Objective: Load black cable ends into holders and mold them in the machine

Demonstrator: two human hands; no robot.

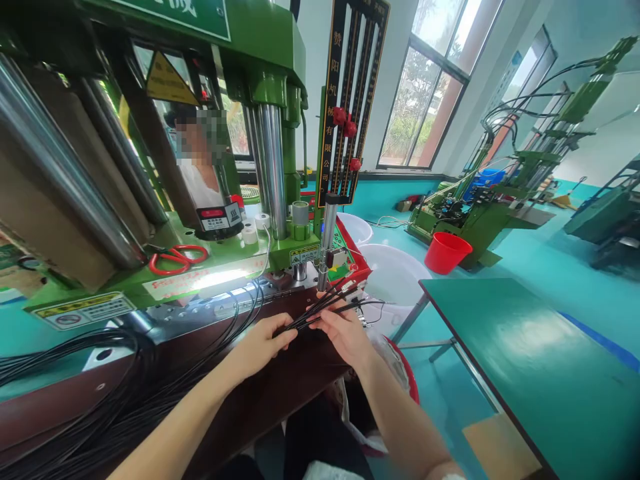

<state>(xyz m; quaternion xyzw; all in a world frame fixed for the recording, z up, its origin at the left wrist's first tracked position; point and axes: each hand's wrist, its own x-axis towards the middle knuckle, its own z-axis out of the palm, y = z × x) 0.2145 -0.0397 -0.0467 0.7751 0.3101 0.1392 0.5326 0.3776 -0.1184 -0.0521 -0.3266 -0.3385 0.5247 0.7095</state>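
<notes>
My left hand (263,343) pinches a bundle of thin black cables (320,308) near the front edge of a green moulding machine (235,257). My right hand (345,333) grips the same bundle a little further along, fingers curled around it. The cable ends (357,293) fan out to the right past my fingers. More black cables (100,393) trail to the left over the dark brown ledge (280,387) below the machine.
Red-handled scissors (177,259) lie on the machine bed beside white tape rolls (250,232). White tubs (395,273) and a red bucket (447,252) stand on the teal floor. A green table (525,360) is on the right. A person stands behind the machine.
</notes>
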